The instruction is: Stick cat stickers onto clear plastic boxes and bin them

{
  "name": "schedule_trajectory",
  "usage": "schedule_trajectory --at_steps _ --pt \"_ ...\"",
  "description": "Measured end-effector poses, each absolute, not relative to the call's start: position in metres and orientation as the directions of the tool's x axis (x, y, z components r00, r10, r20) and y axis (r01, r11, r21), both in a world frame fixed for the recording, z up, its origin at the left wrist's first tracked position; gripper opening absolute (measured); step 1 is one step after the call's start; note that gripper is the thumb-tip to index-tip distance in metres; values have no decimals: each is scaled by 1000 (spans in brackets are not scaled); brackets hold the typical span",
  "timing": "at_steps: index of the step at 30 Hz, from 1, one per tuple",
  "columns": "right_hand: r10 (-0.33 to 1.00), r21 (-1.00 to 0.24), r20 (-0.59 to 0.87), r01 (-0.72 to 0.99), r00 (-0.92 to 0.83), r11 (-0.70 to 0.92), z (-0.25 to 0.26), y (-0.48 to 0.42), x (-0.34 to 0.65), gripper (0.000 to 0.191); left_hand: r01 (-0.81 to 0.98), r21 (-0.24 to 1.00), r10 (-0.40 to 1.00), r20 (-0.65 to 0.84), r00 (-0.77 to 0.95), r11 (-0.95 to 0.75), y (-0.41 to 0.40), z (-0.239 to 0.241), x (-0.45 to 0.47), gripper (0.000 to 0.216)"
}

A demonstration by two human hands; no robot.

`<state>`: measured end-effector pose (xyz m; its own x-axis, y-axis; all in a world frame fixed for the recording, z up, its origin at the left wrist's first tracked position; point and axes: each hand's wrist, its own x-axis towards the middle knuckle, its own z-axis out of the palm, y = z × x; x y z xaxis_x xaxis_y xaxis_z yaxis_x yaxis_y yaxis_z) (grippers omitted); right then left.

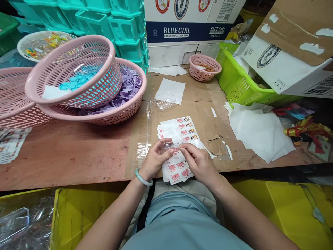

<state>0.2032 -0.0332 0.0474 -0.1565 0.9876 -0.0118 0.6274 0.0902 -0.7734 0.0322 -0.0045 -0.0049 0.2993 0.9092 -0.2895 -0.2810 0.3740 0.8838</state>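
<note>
My left hand (154,159) and my right hand (200,163) meet at the near edge of the table, both pinching a small clear plastic piece (173,146) between fingertips. Under them lies a fanned stack of white printed cards (182,133) with red and cartoon marks. A jade-green bangle sits on my left wrist. Another clear plastic tray (164,100) lies further back on a white sheet (171,90).
Stacked pink baskets at left hold blue pieces (78,80) and purple pieces (127,91). A small pink basket (205,67), a green crate (235,83), cardboard boxes (187,31) and teal crates stand behind. White paper sheets (260,130) lie at right; yellow bins below.
</note>
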Motion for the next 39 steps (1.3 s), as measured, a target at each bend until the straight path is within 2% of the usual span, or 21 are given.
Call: schedule_trajectory --at_steps 4,10,13,16,17,19,21,24,26,29,32,35,37,39 --pt "987 -706 -43 704 -152 78 45 -30 206 46 -264 889 907 -292 302 374 -5 -6 32 45" --pt "987 -597 35 789 -156 146 34 -27 207 46 -264 893 913 -287 291 365 -7 -10 33 46" --pt "997 -558 77 828 -22 62 27 -26 214 48 -292 872 908 -316 277 392 -8 -12 34 49" --pt "962 -683 89 719 257 -129 21 -27 217 70 -315 859 905 -325 273 404 -11 -12 37 49" --pt "952 -745 48 645 303 -168 19 -28 215 79 -320 863 910 -312 273 391 -13 -11 38 49" --pt "957 -853 -79 478 279 -210 17 -30 207 87 -331 882 931 -258 256 336 -18 -7 39 47" --pt "970 -920 -181 320 165 -226 18 -30 198 78 -354 891 950 -211 230 283 -23 -3 39 45" --pt "977 -962 -202 172 64 -210 25 -29 189 57 -372 890 961 -206 186 263 -28 4 35 44" --pt "983 -967 -177 179 49 -183 31 -26 185 54 -374 888 961 -219 167 267 -30 7 30 42" --pt "996 -954 -85 289 -4 -80 32 -20 178 53 -344 906 968 -217 124 247 -28 7 20 42" --pt "997 -933 -45 361 -69 -18 21 -8 182 44 -174 975 991 -132 34 136 -15 3 1 43" --pt "995 -878 27 477 101 -24 3 6 222 39 75 994 989 85 -122 -76 12 -9 -27 54" --pt "956 -771 139 634 260 -60 -7 10 267 37 271 953 976 176 -127 -137 30 -20 -46 58" --pt "909 -594 241 793 339 -138 -11 10 313 35 530 829 970 239 -47 -178 42 -30 -59 58"
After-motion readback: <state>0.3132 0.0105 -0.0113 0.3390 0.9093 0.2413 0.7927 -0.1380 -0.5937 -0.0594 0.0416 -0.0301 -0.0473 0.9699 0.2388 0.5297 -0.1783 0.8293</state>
